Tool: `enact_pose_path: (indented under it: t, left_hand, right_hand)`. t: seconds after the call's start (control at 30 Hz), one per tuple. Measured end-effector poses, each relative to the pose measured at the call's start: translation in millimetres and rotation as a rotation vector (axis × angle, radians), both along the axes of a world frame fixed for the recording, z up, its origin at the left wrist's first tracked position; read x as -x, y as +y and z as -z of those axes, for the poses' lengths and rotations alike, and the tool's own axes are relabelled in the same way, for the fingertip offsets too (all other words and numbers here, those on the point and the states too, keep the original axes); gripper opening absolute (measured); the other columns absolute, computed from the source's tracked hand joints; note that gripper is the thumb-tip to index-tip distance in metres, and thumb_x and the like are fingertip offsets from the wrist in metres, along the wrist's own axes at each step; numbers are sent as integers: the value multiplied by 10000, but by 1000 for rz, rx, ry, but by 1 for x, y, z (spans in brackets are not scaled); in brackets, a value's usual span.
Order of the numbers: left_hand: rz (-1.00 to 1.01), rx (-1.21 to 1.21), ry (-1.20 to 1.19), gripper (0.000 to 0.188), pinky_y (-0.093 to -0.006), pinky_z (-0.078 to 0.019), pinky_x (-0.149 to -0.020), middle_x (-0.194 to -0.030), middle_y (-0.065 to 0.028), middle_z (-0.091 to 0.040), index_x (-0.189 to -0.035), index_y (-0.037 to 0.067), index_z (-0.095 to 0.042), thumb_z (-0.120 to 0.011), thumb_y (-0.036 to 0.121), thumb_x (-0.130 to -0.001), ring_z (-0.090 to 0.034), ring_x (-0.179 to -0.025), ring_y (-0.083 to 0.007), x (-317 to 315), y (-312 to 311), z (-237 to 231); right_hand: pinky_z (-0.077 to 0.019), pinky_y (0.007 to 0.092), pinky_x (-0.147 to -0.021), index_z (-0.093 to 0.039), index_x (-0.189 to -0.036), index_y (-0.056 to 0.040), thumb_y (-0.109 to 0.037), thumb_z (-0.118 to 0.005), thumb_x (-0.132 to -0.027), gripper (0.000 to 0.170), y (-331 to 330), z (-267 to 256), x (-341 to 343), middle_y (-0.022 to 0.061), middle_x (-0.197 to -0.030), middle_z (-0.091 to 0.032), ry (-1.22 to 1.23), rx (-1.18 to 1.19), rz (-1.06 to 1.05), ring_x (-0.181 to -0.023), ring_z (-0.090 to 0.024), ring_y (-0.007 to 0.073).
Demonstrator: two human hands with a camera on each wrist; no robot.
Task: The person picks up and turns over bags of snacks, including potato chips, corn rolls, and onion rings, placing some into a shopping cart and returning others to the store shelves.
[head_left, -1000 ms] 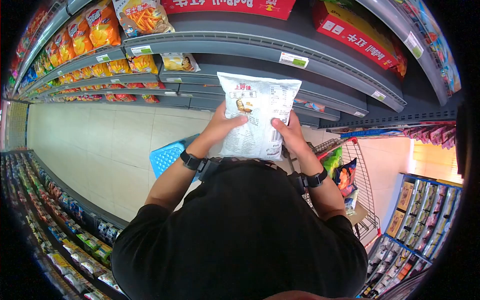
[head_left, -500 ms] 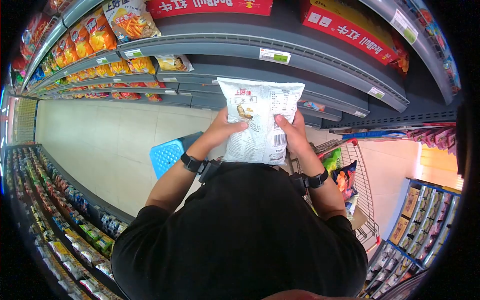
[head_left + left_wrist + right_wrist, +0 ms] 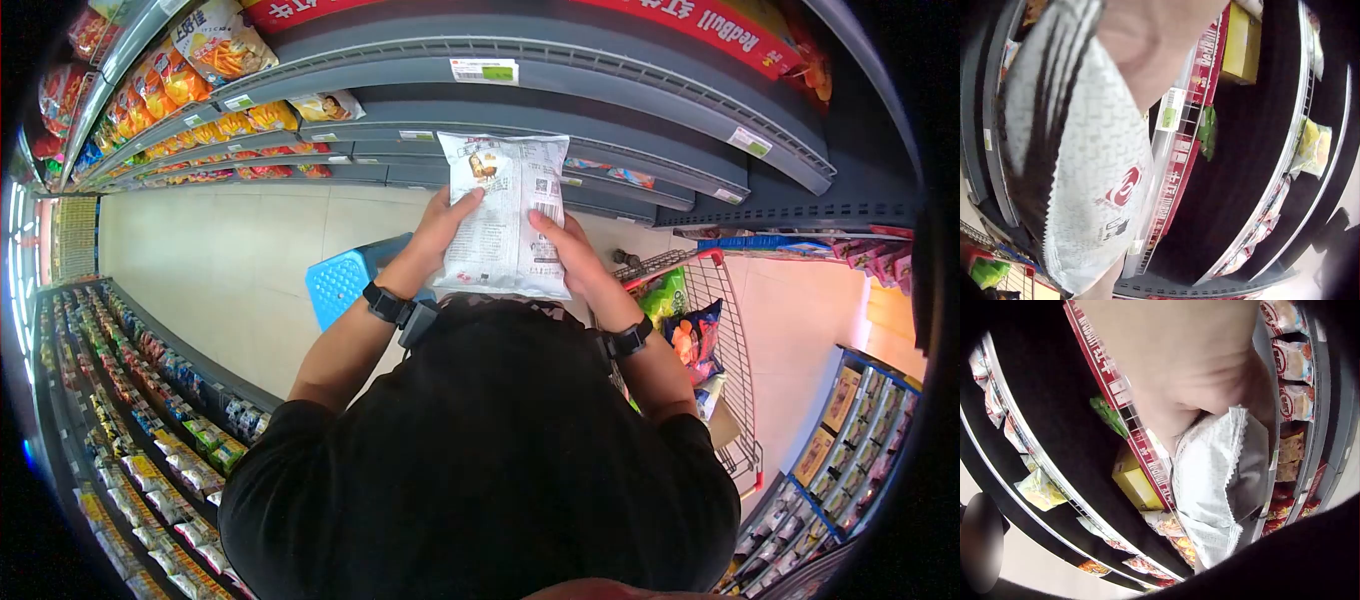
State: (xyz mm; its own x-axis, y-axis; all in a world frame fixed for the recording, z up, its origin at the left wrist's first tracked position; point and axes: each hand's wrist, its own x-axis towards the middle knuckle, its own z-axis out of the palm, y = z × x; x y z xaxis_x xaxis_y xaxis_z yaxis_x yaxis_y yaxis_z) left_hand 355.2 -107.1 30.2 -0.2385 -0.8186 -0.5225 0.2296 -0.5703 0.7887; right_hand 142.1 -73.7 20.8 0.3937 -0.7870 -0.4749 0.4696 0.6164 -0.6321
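Observation:
Both hands hold a white snack bag (image 3: 505,225) in front of the body, its printed back with text, a barcode and a small picture facing up. The left hand (image 3: 438,228) grips the bag's left side, thumb lying across the back panel. On the opposite side the right hand (image 3: 572,252) grips it the same way, its thumb near the barcode. Most of the other fingers are hidden beneath the bag. In the left wrist view the bag (image 3: 1094,156) shows its crimped edge and a red logo; the right wrist view shows its folded end (image 3: 1207,484) below the hand.
Grey shelves (image 3: 600,115) curve ahead, with orange chip bags (image 3: 160,80) at left and a red Red Bull carton (image 3: 710,35) above. A blue stool (image 3: 340,285) stands on the floor at left. At right is a shopping cart (image 3: 740,400) holding several snack bags.
The bag has tilted, so its top brand print is foreshortened, and it sits slightly higher and further left in the head view. The shelves have shifted left as the view turned.

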Motion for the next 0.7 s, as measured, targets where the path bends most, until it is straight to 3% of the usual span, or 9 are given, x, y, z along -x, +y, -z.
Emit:
enact_pose_path:
  t: [0.07, 0.23, 0.47, 0.63, 0.7]
  left_hand:
    - [63, 23, -29, 635, -318, -524, -856, -1222, -194, -538, -1334, -59, -312, -627, 288, -906, -597, -1060, -220, 10, 1, 4]
    - [239, 69, -184, 786, -317, -497, -900, -1289, -204, -488, -1393, -66, -198, -656, 316, -881, -563, -1119, -224, 38, 6, -18]
    - [233, 87, -226, 763, -314, -498, -896, -1245, -197, -534, -1368, -71, -265, -711, 252, -840, -576, -1096, -225, 53, 7, -9]
    - [228, 124, -219, 721, -312, -485, -910, -1241, -190, -537, -1359, -64, -298, -705, 235, -845, -570, -1099, -220, 49, 5, -13]
    - [249, 118, -239, 697, -322, -466, -939, -1252, -188, -530, -1361, -52, -311, -681, 268, -865, -552, -1121, -216, 40, 3, -3]
  right_hand:
    - [-517, 331, -862, -431, -1296, 34, -251, -667, -877, 559, -3, 16, 12, 138, -1181, -586, 1, -41, 27, -1006, -612, 206]
    - [-530, 337, -843, -438, -1278, 48, -254, -672, -871, 558, -8, 26, 38, 154, -1176, -583, -9, -49, 88, -1008, -616, 216]
    - [-525, 334, -851, -459, -1269, 29, -252, -673, -874, 530, -10, 29, 56, 132, -1163, -594, -8, -54, 82, -1013, -614, 209]
    - [-526, 339, -857, -420, -1295, 33, -197, -645, -892, 516, -8, 19, 50, 147, -1189, -573, -24, 55, 98, -1032, -603, 214]
    - [-506, 328, -881, -398, -1305, 21, -148, -650, -883, 520, -8, 18, 44, 136, -1200, -563, 85, 140, 120, -1058, -582, 200]
